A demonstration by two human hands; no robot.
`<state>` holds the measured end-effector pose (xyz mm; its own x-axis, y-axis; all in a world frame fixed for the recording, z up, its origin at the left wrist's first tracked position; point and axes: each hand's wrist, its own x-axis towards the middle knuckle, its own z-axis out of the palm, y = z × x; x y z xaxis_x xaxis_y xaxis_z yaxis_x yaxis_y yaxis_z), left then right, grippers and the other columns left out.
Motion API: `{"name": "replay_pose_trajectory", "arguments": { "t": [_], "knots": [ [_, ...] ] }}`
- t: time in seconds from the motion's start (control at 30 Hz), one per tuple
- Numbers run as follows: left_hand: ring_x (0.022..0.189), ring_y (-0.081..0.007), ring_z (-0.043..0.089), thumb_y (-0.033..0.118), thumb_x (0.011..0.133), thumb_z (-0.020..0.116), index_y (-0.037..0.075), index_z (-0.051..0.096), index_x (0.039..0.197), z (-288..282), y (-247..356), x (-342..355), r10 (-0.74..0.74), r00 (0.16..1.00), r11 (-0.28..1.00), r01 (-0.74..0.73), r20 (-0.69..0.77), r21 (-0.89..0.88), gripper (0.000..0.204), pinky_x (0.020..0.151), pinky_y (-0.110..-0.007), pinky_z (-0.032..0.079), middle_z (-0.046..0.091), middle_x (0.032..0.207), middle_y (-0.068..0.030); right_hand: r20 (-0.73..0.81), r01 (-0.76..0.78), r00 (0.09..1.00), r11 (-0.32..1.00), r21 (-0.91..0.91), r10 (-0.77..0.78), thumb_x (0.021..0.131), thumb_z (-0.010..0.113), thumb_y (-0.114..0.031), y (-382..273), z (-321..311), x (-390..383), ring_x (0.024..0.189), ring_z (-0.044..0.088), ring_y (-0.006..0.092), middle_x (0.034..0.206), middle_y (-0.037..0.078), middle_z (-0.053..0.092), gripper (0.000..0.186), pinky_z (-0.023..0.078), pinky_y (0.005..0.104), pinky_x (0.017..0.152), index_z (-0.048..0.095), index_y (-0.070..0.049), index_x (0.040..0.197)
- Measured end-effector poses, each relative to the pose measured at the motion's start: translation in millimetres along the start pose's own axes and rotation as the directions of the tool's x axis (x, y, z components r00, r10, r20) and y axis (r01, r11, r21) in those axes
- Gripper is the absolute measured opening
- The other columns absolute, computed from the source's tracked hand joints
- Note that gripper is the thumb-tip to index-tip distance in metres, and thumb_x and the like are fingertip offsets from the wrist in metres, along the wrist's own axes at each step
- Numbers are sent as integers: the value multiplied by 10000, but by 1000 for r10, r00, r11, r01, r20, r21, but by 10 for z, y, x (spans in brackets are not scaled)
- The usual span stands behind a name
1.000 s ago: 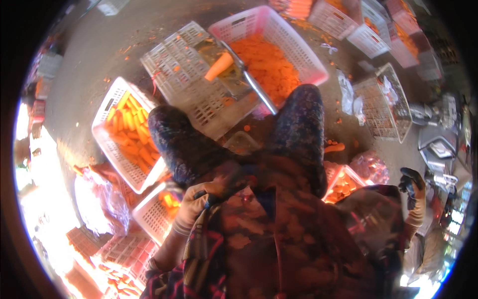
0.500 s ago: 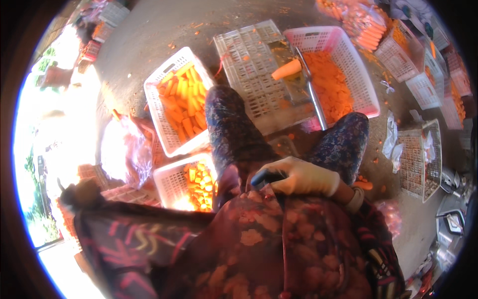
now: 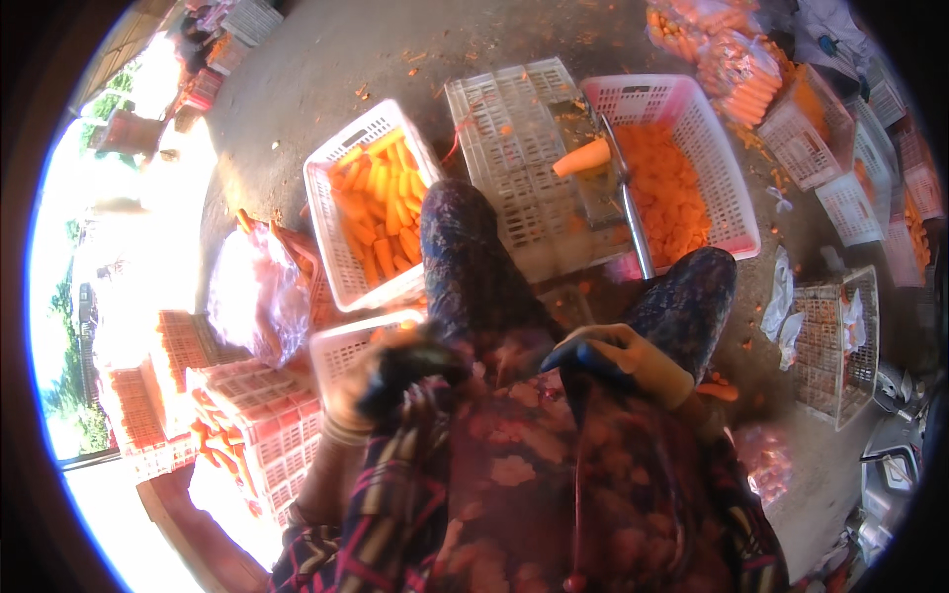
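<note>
My gloved left hand (image 3: 400,381) is blurred at my waist, over the edge of the plaid and floral clothing; its fingers are smeared. My gloved right hand (image 3: 623,361), pale with dark fingertips, is curled on the floral garment (image 3: 524,455) above my lap. Beyond my knees a carrot piece (image 3: 581,158) lies beside a long metal bar (image 3: 633,222) on an upturned slatted crate (image 3: 504,168). A white crate (image 3: 336,257) of long peeled carrots stands to the left, another crate (image 3: 699,99) of orange pieces to the right.
Bagged carrots (image 3: 739,74) and stacked crates (image 3: 845,212) are at the upper right. A plastic bag (image 3: 257,292) and carrot crates (image 3: 252,435) sit at the left. A wire basket (image 3: 820,346) and metal objects (image 3: 885,465) are on the right.
My left hand has come from out at the side to my waist, opposite my right hand. My right hand has shifted slightly rightward. The view has turned since the earliest frame.
</note>
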<state>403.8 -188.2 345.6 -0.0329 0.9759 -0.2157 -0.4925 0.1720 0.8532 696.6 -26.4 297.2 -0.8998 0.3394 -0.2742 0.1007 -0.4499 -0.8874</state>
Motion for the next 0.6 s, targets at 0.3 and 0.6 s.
{"name": "replay_pose_trajectory", "arguments": {
  "t": [0.3, 0.6],
  "knots": [
    [818, -125, 650, 157, 855, 717, -20, 632, 1208, -150, 202, -86, -492, 856, 669, 487, -156, 561, 403, 753, -253, 530, 708, 982, -66, -24, -80, 996, 961, 266, 90, 985, 515, -186, -100, 106, -78, 926, 609, 105, 1040, 48, 656, 260, 486, 239, 842, 647, -1, 1112],
    [1047, -187, 622, 167, 848, 716, 46, 565, 1300, -186, -122, -470, -455, 886, 617, 389, -94, 684, 492, 911, -294, 481, 652, 1179, -121, -30, -62, 996, 914, 401, 80, 987, 526, -184, 5, 85, -82, 915, 612, 115, 1002, 59, 653, 265, 483, 242, 851, 639, 7, 1131]
  ]
}}
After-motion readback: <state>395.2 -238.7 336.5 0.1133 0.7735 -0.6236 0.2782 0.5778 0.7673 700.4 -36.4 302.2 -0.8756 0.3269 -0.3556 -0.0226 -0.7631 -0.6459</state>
